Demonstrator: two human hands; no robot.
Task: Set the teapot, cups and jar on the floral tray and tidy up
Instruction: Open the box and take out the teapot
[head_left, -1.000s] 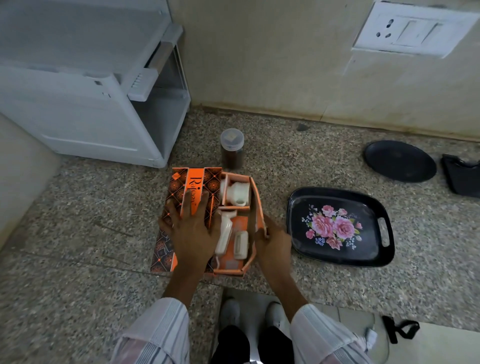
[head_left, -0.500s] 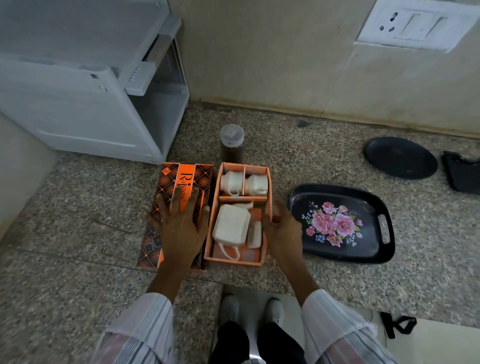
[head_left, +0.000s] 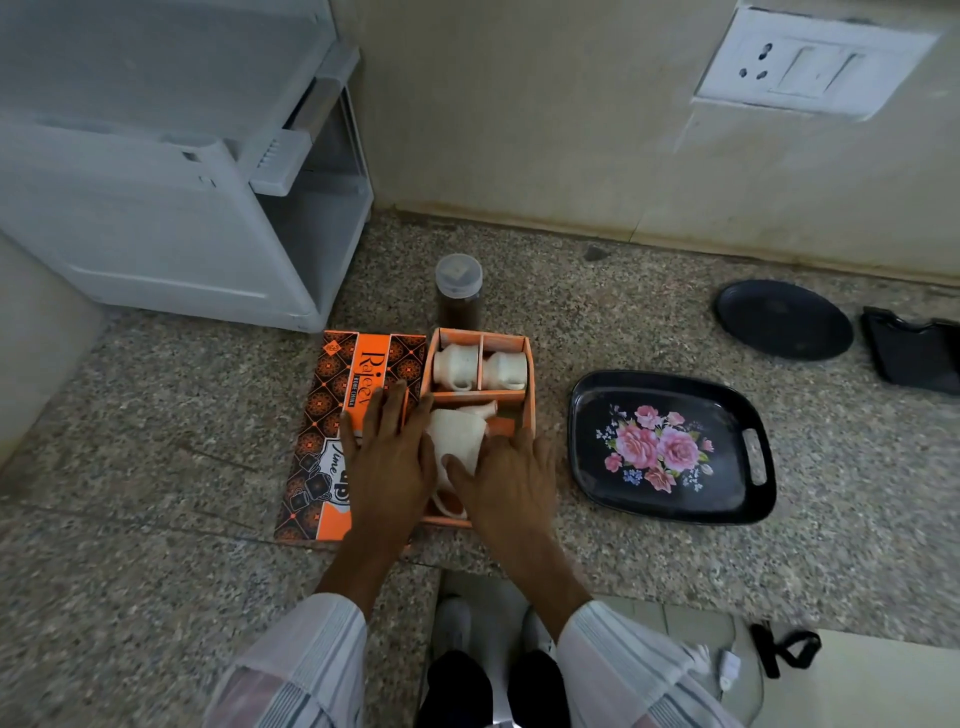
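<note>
Flanking the white teapot (head_left: 457, 434) in the orange box's (head_left: 529, 387) near compartment, left hand (head_left: 387, 460) and right hand (head_left: 506, 480) lie spread, gripping nothing; likely glazed china: brittle, slick, best cradled by its body.

At frame centre an open orange box (head_left: 529, 364) sits on the speckled counter (head_left: 156, 467), two white cups (head_left: 479, 368) in its upper compartments. Below them lies the white teapot (head_left: 457, 434), the left hand (head_left: 387, 467) and right hand (head_left: 511, 480) spread flat on either side of it (fingers open). The box lid (head_left: 332, 395) lies just left, a lidded jar (head_left: 458, 291) above, the floral tray (head_left: 587, 441) right.
</note>
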